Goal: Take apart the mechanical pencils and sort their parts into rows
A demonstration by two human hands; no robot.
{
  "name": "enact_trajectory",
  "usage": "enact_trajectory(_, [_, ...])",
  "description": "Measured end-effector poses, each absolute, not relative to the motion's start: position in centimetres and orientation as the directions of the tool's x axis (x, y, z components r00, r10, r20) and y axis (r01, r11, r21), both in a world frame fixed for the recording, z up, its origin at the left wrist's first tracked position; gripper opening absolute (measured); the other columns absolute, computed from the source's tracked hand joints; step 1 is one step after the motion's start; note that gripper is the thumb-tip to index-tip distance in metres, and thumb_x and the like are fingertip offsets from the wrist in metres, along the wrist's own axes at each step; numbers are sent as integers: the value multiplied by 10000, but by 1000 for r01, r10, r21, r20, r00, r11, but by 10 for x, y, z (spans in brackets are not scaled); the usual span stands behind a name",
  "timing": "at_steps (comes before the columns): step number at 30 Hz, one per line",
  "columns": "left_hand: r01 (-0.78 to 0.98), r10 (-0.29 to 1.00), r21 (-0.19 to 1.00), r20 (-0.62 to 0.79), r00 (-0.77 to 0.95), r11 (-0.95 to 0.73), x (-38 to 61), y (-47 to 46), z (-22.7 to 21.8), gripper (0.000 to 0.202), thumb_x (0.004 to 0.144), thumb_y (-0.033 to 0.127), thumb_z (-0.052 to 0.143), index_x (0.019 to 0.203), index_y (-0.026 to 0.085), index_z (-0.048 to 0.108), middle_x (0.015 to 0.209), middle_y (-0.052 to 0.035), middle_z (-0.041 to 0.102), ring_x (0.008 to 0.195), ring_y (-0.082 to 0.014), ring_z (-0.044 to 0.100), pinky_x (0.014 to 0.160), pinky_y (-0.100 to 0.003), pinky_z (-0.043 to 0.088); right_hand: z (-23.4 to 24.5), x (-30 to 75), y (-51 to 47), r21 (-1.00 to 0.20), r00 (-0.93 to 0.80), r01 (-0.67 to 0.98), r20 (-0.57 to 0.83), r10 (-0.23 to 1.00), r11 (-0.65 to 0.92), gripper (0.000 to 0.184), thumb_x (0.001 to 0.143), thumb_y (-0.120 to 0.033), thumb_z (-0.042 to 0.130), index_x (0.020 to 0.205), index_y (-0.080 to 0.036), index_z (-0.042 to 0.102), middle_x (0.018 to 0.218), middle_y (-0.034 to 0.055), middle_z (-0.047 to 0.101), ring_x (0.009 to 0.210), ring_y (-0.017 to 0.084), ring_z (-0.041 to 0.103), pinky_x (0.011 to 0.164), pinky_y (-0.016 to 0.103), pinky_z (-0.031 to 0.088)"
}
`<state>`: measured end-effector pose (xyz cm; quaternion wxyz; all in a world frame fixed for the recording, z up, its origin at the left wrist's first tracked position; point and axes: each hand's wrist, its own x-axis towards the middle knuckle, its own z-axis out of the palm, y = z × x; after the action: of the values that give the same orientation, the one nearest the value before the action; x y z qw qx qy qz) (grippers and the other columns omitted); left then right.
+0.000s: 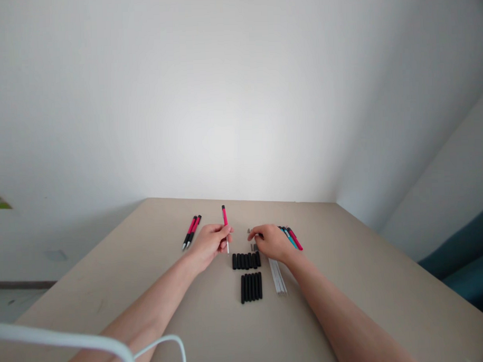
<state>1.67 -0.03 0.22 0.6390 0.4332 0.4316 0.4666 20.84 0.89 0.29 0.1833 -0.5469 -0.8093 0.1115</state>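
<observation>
My left hand (210, 242) is closed around a pink pen barrel (225, 217) with a white refill sticking out below, held nearly upright above the beige table (348, 283). My right hand (269, 240) reaches down with fingers pinched at several small grey parts (252, 247) lying on the table; what it grips is too small to name. In front of the hands lie two rows of black pen pieces, a short row (246, 260) and a longer row (251, 287). White refills (277, 276) lie beside them under my right wrist.
Two finished pink and black pens (192, 232) lie at the left. A pink pen and teal pens (291, 237) lie behind my right hand. A white wall rises behind the table. A white tube frame (92, 342) crosses the lower left.
</observation>
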Motion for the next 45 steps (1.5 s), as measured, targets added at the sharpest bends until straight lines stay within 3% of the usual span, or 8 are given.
enact_trajectory(7, [-223, 971, 956, -149, 186, 190, 17, 1, 1, 290, 693, 347, 698, 777, 91, 591, 544, 15, 539, 408, -44, 374, 404, -190, 290, 0, 210, 10, -390, -374, 831, 135, 917, 396, 319, 714, -93, 450, 766, -225, 735, 786, 21, 716, 797, 178, 633, 758, 241, 416])
enact_trajectory(35, [-217, 970, 955, -162, 183, 201, 16, 0, 3, 255, 694, 318, 695, 769, 89, 612, 548, 7, 544, 411, -47, 372, 409, -197, 287, 2, 210, 9, -382, -358, 845, 114, 927, 373, 320, 682, -81, 453, 732, -229, 732, 773, 20, 715, 784, 180, 630, 749, 249, 417])
enact_trajectory(38, [-213, 970, 956, -165, 179, 202, 17, 0, 3, 242, 704, 311, 689, 766, 89, 615, 539, 9, 540, 406, -46, 370, 407, -195, 283, 2, 209, 9, -476, -319, 800, 179, 931, 366, 296, 716, -121, 451, 777, -217, 724, 764, 28, 697, 763, 174, 608, 724, 256, 410])
enact_trajectory(40, [-215, 970, 956, -164, 179, 201, 17, 0, 3, 249, 700, 317, 695, 765, 88, 621, 535, 9, 538, 403, -44, 366, 407, -196, 282, 3, 208, 10, -621, -268, 703, 219, 938, 346, 286, 754, -166, 432, 809, -195, 711, 710, 26, 663, 691, 155, 573, 663, 252, 401])
enact_trajectory(43, [-217, 970, 954, -167, 179, 204, 17, 0, 2, 261, 695, 327, 703, 768, 89, 626, 540, 8, 540, 404, -43, 367, 410, -195, 282, 4, 205, 11, -858, -212, 425, 216, 953, 289, 305, 812, -255, 396, 871, -148, 676, 551, -5, 546, 540, 120, 466, 547, 236, 359])
enact_trajectory(45, [-215, 970, 955, -170, 173, 206, 17, 0, 3, 257, 700, 331, 701, 762, 93, 625, 545, 8, 541, 404, -42, 370, 410, -195, 284, 6, 201, 8, -936, -210, 237, 211, 955, 259, 347, 845, -341, 391, 938, -126, 646, 509, -20, 503, 492, 106, 395, 493, 225, 319])
